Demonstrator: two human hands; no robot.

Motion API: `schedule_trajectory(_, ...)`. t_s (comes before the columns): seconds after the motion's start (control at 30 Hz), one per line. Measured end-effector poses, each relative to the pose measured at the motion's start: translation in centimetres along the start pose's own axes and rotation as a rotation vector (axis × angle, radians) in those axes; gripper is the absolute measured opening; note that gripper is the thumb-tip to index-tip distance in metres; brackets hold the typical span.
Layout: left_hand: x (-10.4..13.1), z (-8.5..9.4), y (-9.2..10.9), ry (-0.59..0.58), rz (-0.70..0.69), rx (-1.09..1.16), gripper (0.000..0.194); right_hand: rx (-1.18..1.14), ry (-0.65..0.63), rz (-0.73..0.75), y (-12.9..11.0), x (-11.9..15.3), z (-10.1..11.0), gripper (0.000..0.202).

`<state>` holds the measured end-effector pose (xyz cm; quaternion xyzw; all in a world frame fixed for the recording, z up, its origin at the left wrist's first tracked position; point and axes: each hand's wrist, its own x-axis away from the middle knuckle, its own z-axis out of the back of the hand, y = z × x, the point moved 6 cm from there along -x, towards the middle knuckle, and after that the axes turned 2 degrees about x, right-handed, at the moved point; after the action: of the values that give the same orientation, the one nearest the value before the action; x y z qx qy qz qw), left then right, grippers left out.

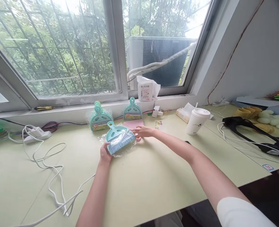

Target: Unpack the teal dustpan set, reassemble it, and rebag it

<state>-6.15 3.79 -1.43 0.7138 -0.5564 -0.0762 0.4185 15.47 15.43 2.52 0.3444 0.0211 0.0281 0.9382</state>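
Both forearms reach over the table (153, 183): left hand (104, 153) pinches the bagged dustpan set (119, 138) at its lower edge, right hand (144, 131), fingers spread flat, steadies the far side beside the pink pad (136, 124).

Bright daylight from the window (82, 47); wide-angle edges bend.

Between the fingers of both hands lies a teal dustpan (119, 136) with a blue-bristled brush, wrapped in clear plastic. Just beyond the right fingertips sits a pink pad (136, 124). Farther beyond the fingers stand more teal dustpans (99, 119) with yellow-and-red labels, on a pale green table (153, 176).
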Motion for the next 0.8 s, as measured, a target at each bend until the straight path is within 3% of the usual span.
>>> schedule_trajectory(0.17,-0.2,0.7,0.6,0.045,-0.032,0.053,0.041,-0.024,0.068,0.045,0.1,0.4,1.1,0.042)
schedule_trajectory(0.27,-0.4,1.0,0.6,0.046,-0.036,0.086,0.045,-0.104,0.096,-0.07,1.1,0.4,1.3,0.039)
schedule_trajectory(0.4,-0.6,1.2,0.6,0.041,-0.032,0.111,0.044,-0.21,0.092,-0.435,4.9,0.6,1.6,0.034)
schedule_trajectory(0.67,-0.5,1.1,0.4,0.043,-0.014,0.086,0.043,-0.232,0.133,-1.203,15.5,-0.8,1.4,0.026)
schedule_trajectory(0.73,-0.4,0.9,0.4,0.036,-0.008,0.082,0.041,-0.216,0.151,-1.426,16.9,-0.9,0.7,0.033)
schedule_trajectory(0.8,-0.3,0.8,0.4,0.031,0.001,0.081,0.039,-0.236,0.14,-1.52,17.0,-1.0,-0.5,0.036)
